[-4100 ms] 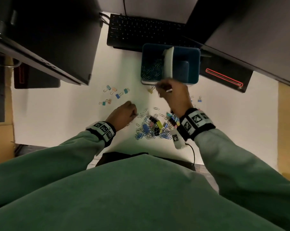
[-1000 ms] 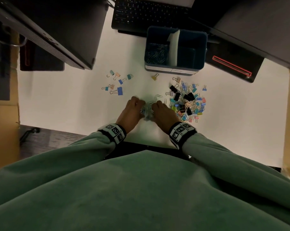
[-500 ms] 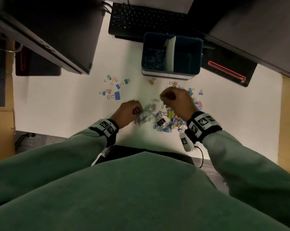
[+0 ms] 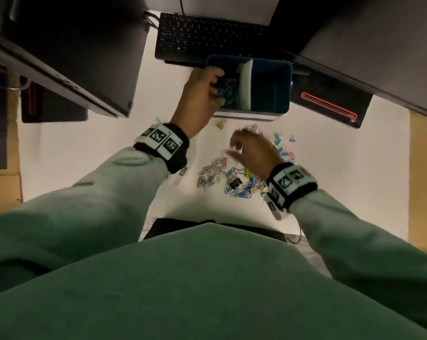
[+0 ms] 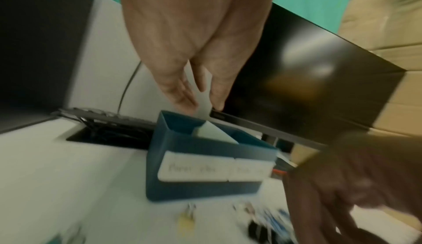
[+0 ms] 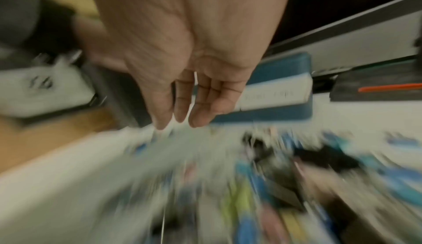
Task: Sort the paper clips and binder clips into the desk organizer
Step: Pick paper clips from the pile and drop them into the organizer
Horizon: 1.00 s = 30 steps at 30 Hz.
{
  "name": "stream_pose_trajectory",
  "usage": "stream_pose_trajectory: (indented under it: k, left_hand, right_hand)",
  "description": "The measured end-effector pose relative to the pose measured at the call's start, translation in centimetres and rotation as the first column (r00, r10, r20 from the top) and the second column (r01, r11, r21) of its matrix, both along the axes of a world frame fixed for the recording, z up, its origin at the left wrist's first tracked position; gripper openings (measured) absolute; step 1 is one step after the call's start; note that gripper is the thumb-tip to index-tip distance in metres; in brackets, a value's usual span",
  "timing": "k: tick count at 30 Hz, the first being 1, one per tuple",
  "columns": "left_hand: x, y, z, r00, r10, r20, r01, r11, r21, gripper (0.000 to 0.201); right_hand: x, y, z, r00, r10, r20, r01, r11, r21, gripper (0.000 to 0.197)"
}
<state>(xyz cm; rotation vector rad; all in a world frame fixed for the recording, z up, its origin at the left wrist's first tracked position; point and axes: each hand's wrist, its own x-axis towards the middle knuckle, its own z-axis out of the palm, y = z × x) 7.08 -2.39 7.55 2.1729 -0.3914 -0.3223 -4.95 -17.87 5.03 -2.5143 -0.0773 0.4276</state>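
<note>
The blue desk organizer (image 4: pixel 269 111) stands at the back of the white table, split by a white divider (image 4: pixel 245 84). Its left compartment holds paper clips (image 4: pixel 228 90). My left hand (image 4: pixel 207 92) hangs over that compartment; in the left wrist view its fingers (image 5: pixel 180 94) are straight and hold nothing above the organizer (image 5: pixel 205 190). My right hand (image 4: pixel 242 148) hovers with loosely spread fingers over the mixed pile: paper clips (image 4: pixel 211 174), a black binder clip (image 4: pixel 234 184) and coloured binder clips (image 4: pixel 284 150). The right wrist view shows that hand (image 6: pixel 180 121) open and empty.
A yellow binder clip (image 4: pixel 221 124) lies alone just in front of the organizer. A black keyboard (image 4: pixel 207 35) sits behind it. Dark monitors overhang at the left (image 4: pixel 72 45) and right (image 4: pixel 379 45). A black device with a red line (image 4: pixel 330 104) lies right of the organizer.
My left hand has gone from the pile up to the organizer's left compartment and opened. My right hand has uncurled from a fist and now hovers over the pile.
</note>
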Motion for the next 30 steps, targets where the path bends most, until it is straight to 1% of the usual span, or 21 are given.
stream_pose_trajectory:
  k: [1,2,3,4,5,7,8,10,11,13,14,15,18,19,21,23,25,27,28,30]
  left_hand:
    - [-0.9,0.0,-0.6,0.999,0.001,0.048,-0.002,1.000,0.027,0.040]
    - [-2.1,0.2,-1.3,0.997,-0.014,0.072,0.010,0.998,0.062,0.034]
    - [-3.5,0.5,-2.2,0.997,-0.056,0.055,0.049,0.993,0.111,0.026]
    - [-5.0,0.7,-3.3,0.993,-0.119,-0.002,0.118,0.977,0.180,0.020]
    - [-6.3,0.9,-4.4,0.979,-0.189,-0.076,0.202,0.946,0.254,0.018]
    - [-8.5,0.9,-6.5,0.940,-0.285,-0.187,0.337,0.861,0.380,0.023]
    - [-9.2,0.8,-7.3,0.925,-0.319,-0.207,0.378,0.828,0.415,0.026]
    - [-9.9,0.6,-8.2,0.906,-0.369,-0.207,0.423,0.795,0.435,0.029]
    - [-10.0,0.4,-8.5,0.904,-0.381,-0.193,0.426,0.788,0.444,0.028]
    - [-10.0,0.3,-8.7,0.906,-0.387,-0.171,0.421,0.787,0.450,0.026]
    - [-10.0,0.3,-8.7,0.910,-0.380,-0.164,0.413,0.799,0.437,0.025]
    - [-10.0,0.4,-8.6,0.920,-0.362,-0.148,0.390,0.826,0.406,0.023]
    - [-9.7,1.6,-8.0,0.962,-0.236,-0.137,0.265,0.928,0.261,0.018]
    - [-9.2,2.4,-7.9,0.975,-0.184,-0.126,0.209,0.952,0.225,0.017]
    - [-8.1,4.3,-8.0,0.992,-0.059,-0.110,0.082,0.974,0.209,0.018]
    - [-7.3,6.0,-8.0,0.993,0.038,-0.111,-0.010,0.970,0.242,0.023]
    - [-7.6,7.1,-7.9,0.990,0.051,-0.130,-0.012,0.959,0.285,0.037]
    - [-9.1,7.5,-7.7,0.984,-0.013,-0.177,0.072,0.941,0.331,0.057]
    - [-10.2,7.7,-7.6,0.977,-0.061,-0.206,0.133,0.925,0.356,0.068]
    - [-12.6,7.8,-8.1,0.957,-0.175,-0.230,0.259,0.871,0.418,0.089]
  right_hand:
    - [-2.0,-0.1,-0.8,0.991,0.096,-0.091,-0.100,0.994,-0.043,0.020]
    - [-3.8,-0.1,-1.6,0.973,0.163,-0.162,-0.177,0.981,-0.075,0.025]
    - [-5.2,-0.1,-2.5,0.957,0.204,-0.205,-0.227,0.969,-0.095,0.028]
    - [-6.2,0.0,-3.3,0.950,0.228,-0.215,-0.255,0.961,-0.107,0.027]
    - [-6.9,-0.1,-4.0,0.951,0.233,-0.205,-0.261,0.957,-0.124,0.022]
    - [-7.2,-0.6,-4.5,0.963,0.198,-0.182,-0.233,0.953,-0.193,0.015]
    - [-7.2,-1.0,-4.4,0.971,0.171,-0.168,-0.209,0.947,-0.245,0.014]
    - [-7.1,-2.1,-4.0,0.984,0.129,-0.125,-0.165,0.923,-0.347,0.017]
    - [-7.1,-2.7,-3.8,0.987,0.122,-0.106,-0.154,0.911,-0.383,0.019]
    - [-7.0,-3.3,-3.4,0.990,0.119,-0.070,-0.138,0.897,-0.419,0.030]
    - [-6.9,-3.3,-3.2,0.991,0.124,-0.045,-0.131,0.896,-0.424,0.034]
    - [-6.9,-3.0,-3.0,0.990,0.142,-0.022,-0.139,0.900,-0.413,0.036]
    - [-7.3,-0.7,-2.6,0.964,0.261,-0.052,-0.265,0.926,-0.270,0.038]
    - [-7.5,0.1,-2.7,0.948,0.307,-0.081,-0.318,0.919,-0.234,0.038]
    - [-7.4,1.5,-3.4,0.924,0.351,-0.153,-0.379,0.898,-0.225,0.032]
    - [-6.5,2.3,-4.2,0.919,0.334,-0.207,-0.379,0.895,-0.236,0.024]
    - [-5.1,2.7,-4.6,0.936,0.290,-0.201,-0.331,0.917,-0.222,0.021]
    - [-3.6,2.7,-4.6,0.963,0.220,-0.153,-0.251,0.942,-0.223,0.025]
    - [-3.1,2.7,-4.5,0.974,0.193,-0.116,-0.216,0.947,-0.237,0.032]
    - [-2.6,2.5,-4.8,0.979,0.180,-0.093,-0.199,0.944,-0.263,0.056]
